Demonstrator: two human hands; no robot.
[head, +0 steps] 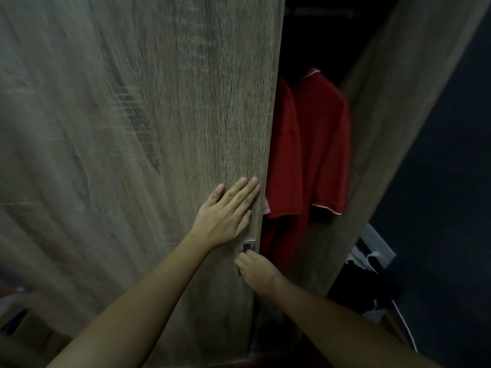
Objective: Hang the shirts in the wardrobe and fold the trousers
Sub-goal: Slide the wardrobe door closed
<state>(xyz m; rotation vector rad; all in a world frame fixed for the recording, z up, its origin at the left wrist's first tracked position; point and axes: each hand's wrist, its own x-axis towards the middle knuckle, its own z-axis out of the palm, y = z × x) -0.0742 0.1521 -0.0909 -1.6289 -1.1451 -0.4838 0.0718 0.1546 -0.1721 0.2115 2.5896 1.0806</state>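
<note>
A wood-grain sliding wardrobe door (138,144) fills the left and centre of the head view. My left hand (225,211) lies flat on the door near its right edge, fingers together. My right hand (253,269) is just below, fingers curled into the door's small metal recessed handle (249,246). In the dark gap to the right of the door hangs a red polo shirt (310,155) with white trim on its collar and sleeve. A second red garment (279,144) hangs beside it, partly hidden by the door edge. A hanging rail (322,12) shows faintly at the top.
The wardrobe's wooden side panel (393,107) runs diagonally at the right, with a dark wall (451,181) beyond it. Dark clothes and white items (366,277) lie in a heap at the lower right. Blurred objects sit at the lower left corner.
</note>
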